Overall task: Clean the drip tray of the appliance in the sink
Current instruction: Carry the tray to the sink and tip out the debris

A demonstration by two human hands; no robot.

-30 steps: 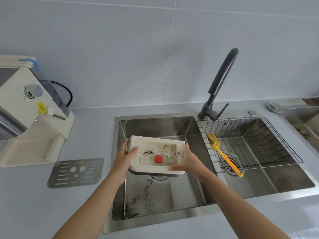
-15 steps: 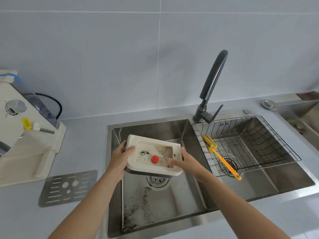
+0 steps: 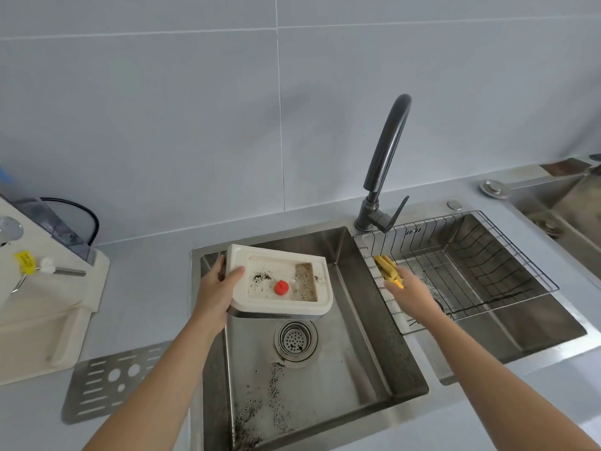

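Note:
My left hand (image 3: pixel 216 288) alone holds the cream drip tray (image 3: pixel 279 258) by its left edge, tilted above the left basin of the steel sink (image 3: pixel 357 336). Dark coffee grounds and a red float (image 3: pixel 281 287) lie in the tray's recess. My right hand (image 3: pixel 411 292) is off the tray and reaches over the wire basket (image 3: pixel 520 255) in the right basin. Its stretched fingers lie over the handle of a yellow brush (image 3: pixel 385 266), whose head shows past the fingertips.
Grounds are scattered on the basin floor below the drain strainer (image 3: pixel 296 340). A dark faucet (image 3: pixel 387 151) stands behind the basins. The cream appliance (image 3: pixel 39 320) sits on the left counter, with the tray's metal grate (image 3: pixel 107 382) lying in front of it.
My right hand has let go of the tray's right side and moved right to the brush in the wire basket. The left hand keeps the tray, now tilted more.

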